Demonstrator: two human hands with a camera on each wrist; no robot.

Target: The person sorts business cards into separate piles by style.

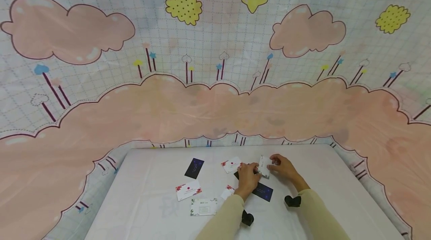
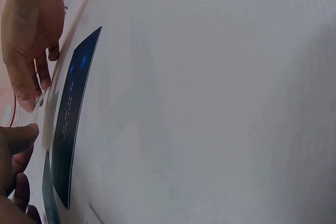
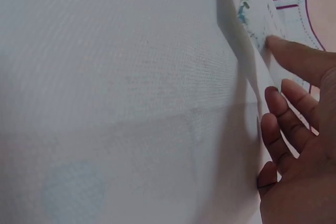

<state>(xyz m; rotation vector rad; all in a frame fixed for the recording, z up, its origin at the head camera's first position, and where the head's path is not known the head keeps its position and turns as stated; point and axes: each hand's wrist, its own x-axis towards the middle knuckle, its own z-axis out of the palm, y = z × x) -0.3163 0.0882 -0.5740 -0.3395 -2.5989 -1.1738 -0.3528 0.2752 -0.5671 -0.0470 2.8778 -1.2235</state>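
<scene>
**Both hands on one white card, mid-counter**

Left hand [image 1: 248, 178] and right hand [image 1: 282, 166] pinch a white card with green print [image 1: 264, 166] between them, lifted off the counter [image 1: 151, 180] and tilted on edge. Fingers [image 3: 294, 59] are curled onto its edges, not clenched empty. A dark blue card [image 1: 263, 191] lies flat just below the hands; the other cards are scattered to the left.

Handling call: the card looks thin, light and semi-stiff, so it will likely bend if squeezed mid-face. Best held by opposite short edges. Flat ones look slippery to lift; better peeled up from a corner.
</scene>
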